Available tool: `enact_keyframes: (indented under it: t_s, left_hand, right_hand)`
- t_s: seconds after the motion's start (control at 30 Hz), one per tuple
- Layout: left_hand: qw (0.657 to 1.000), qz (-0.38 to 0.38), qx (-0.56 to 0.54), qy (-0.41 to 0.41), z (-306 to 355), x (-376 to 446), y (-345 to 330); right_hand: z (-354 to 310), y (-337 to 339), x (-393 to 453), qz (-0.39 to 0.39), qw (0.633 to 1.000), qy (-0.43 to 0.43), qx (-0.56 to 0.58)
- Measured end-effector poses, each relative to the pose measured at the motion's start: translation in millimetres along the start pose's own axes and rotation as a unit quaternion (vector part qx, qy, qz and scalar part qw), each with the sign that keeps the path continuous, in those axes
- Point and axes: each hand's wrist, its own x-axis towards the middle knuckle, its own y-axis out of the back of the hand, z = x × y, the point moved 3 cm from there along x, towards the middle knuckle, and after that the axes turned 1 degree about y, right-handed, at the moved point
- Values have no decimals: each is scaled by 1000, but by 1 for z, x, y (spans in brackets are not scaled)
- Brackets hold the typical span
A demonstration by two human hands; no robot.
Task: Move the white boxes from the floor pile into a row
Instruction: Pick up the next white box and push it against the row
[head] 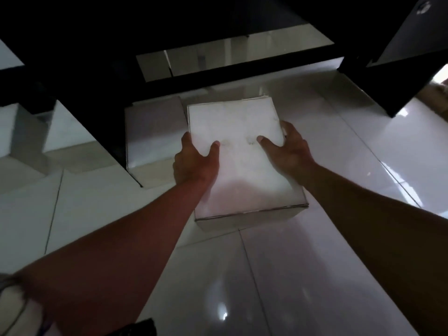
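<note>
A white box (240,132) is at the centre of the head view, just above or on the glossy tiled floor. My left hand (194,161) grips its left side with the thumb on top. My right hand (288,146) holds its right side, thumb also on the top face. To the left of it stands another white box (155,134), partly in shadow, close beside the held one. Two more white boxes (65,127) stand further left in the same line, half hidden by dark frame legs.
A dark table or shelf frame (218,71) crosses above the boxes, with thick black legs at left (114,146) and right (388,93). Shiny white floor tiles (339,238) spread in front and to the right. A dark object (135,328) sits at the bottom edge.
</note>
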Motion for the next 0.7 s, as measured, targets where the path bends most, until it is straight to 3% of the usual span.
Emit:
enact_keyframes:
  t_s: [0.27, 0.7]
  left_hand:
    - [998, 36, 23, 45, 13, -12, -43]
    - [996, 7, 58, 72, -32, -23, -108]
  right_hand:
    - [27, 15, 43, -70, 997, 19, 8]
    - [109, -4, 38, -103, 994, -24, -7]
